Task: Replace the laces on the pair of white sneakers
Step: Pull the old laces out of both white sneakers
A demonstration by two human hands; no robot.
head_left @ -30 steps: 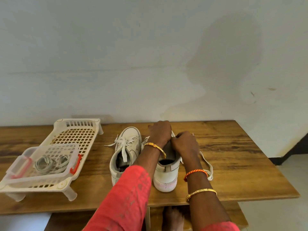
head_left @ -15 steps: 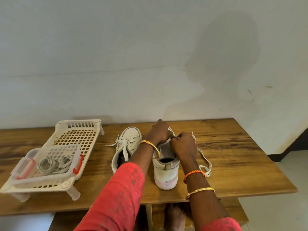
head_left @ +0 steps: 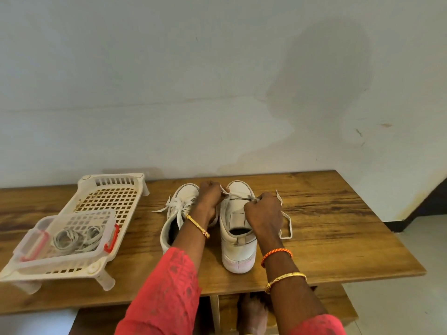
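Two white sneakers stand on the wooden table, toes toward the wall. The left sneaker is fully laced, its bow loose on top. Over the right sneaker both hands work a white lace. My left hand pinches one end near the toe eyelets. My right hand pinches the other end, and the lace runs taut between them across the tongue. The slack loops onto the table to the right of the shoe.
A white slotted plastic tray on short legs stands at the left. On its near end sits a clear box with red clips holding several coiled grey-white laces. The wall runs close behind the table. A bare foot shows below the front edge.
Both hands have moved apart over the right sneaker, drawing the lace tight across its toe end. The sneaker's tongue and opening, hidden before, now show.
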